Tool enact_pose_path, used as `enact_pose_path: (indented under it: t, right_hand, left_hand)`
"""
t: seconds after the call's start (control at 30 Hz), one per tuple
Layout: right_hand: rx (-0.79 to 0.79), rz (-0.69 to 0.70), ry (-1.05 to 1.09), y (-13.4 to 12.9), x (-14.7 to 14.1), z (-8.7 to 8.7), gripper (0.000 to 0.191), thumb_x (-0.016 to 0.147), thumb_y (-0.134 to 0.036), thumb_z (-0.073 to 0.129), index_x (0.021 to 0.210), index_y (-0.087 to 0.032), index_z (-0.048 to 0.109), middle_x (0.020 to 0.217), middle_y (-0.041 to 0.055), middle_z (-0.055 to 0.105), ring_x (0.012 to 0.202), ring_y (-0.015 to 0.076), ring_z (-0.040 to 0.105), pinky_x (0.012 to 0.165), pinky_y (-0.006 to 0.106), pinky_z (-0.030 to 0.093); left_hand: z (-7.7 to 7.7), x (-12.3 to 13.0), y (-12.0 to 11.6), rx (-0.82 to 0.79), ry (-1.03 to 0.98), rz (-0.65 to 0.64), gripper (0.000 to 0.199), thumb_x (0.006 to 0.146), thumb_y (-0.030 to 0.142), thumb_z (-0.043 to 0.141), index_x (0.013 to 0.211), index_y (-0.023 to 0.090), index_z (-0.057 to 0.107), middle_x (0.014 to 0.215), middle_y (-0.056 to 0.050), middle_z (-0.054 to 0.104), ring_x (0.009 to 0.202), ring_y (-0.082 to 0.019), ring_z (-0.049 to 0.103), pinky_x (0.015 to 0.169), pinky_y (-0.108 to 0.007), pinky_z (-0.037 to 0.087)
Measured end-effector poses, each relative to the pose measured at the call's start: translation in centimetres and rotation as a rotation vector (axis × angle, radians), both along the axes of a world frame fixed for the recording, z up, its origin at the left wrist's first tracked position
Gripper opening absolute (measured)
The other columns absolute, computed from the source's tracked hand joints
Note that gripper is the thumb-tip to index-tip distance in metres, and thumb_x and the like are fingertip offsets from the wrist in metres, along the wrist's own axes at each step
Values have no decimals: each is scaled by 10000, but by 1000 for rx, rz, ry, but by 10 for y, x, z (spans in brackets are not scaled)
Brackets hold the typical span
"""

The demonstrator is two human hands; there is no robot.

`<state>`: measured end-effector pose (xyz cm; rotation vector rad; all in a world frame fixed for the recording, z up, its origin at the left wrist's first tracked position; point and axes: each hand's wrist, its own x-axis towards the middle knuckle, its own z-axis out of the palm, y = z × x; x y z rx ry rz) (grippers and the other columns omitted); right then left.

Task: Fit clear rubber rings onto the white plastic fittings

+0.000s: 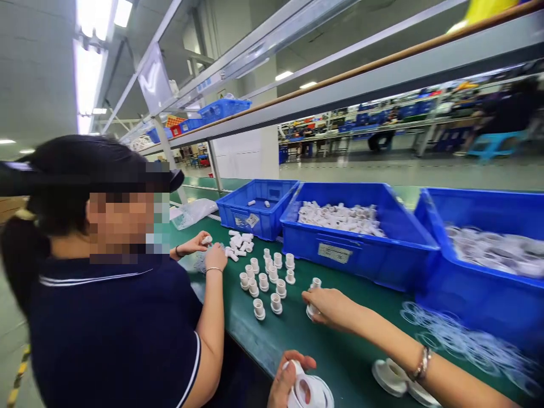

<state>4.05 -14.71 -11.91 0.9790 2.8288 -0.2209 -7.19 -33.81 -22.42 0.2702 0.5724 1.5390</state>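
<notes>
Here the right hand pinches a small white fitting upright on the green desk, the standing fittings lying toward nine o'clock, while the left hand at six o'clock grips a white tape roll.

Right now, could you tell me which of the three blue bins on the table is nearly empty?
The smallest blue bin, farthest left beside the co-worker, holds just a couple of white pieces; the middle bin and the right bin each hold a layer of white parts.
</notes>
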Motion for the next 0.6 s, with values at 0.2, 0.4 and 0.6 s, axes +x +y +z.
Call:
enact_pose_path:
  t: [0.2, 0.4, 0.6]
  right_hand:
    - [31, -105, -63, -35, 68, 27, 268, 758, -111, 688, 1020, -163, 672, 996, 129, 691, 934, 331, 667, 720, 377, 474]
    - [65, -27, 305, -94, 74, 49, 193, 945, -281, 599, 1128, -220, 614, 1082, 86, 667, 930, 249, 660, 749, 353, 504]
    - [-112, 59, 250, -136, 50, 45, 180, 891, -207, 661, 1067, -199, 626, 1027, 71, 655, 897, 246, 632, 729, 342, 478]
  left_hand:
    - [16, 2, 0, -149, -60, 1, 452, 728, 450, 834, 1028, 193, 613, 981, -30, 663, 543, -73, 561, 361, -146, 397]
    - [42, 20, 9, -393, -75, -1, 311, 951, 331, 595, 1207, 160, 545, 1016, -63, 650, 672, -99, 630, 424, -152, 457]
    - [46, 26, 8, -363, -51, -29, 295, 955, 333, 584, 1192, 161, 544, 857, -23, 650, 505, -80, 572, 394, -164, 444]
